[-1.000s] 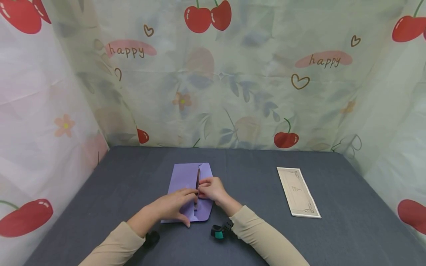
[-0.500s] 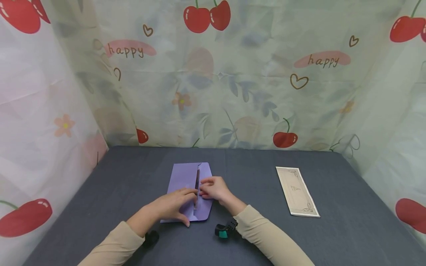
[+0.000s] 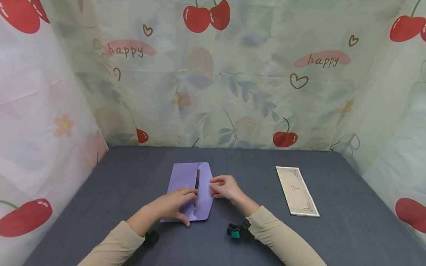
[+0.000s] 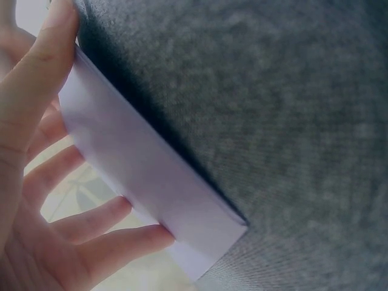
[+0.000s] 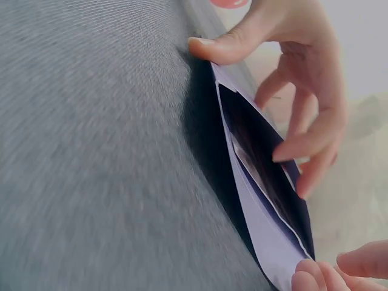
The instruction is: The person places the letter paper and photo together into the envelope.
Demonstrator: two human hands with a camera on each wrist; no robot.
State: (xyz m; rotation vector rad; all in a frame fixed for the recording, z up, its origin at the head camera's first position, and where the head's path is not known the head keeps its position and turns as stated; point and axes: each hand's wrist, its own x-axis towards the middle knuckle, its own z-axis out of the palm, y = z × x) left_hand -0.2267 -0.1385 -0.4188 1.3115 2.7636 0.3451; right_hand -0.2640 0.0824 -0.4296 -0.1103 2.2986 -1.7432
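A purple envelope [image 3: 181,175] lies on the dark table with its flap spread to the right. Along its gaping mouth a dark brown card-like piece with a pale edge [image 5: 267,179] shows inside; the rest is hidden. My left hand [image 3: 174,204] holds the envelope, thumb at the near edge and spread, bent fingertips at the lip of the mouth. In the right wrist view those fingers are at the upper lip. My right hand [image 3: 226,187] is at the flap's outer edge, fingers loosely bent, fingertips overlapping the edge in the right wrist view.
A beige folded paper with ornate corner designs [image 3: 297,191] lies to the right on the dark tablecloth [image 3: 246,166]. A cherry-print curtain [image 3: 219,92] hangs behind and along both sides. A black wrist device with a green patch [image 3: 235,232] sits beneath the right sleeve.
My right hand has drawn back to the right, from the envelope's mouth to the flap's outer edge. The left hand and the envelope have stayed almost in place.
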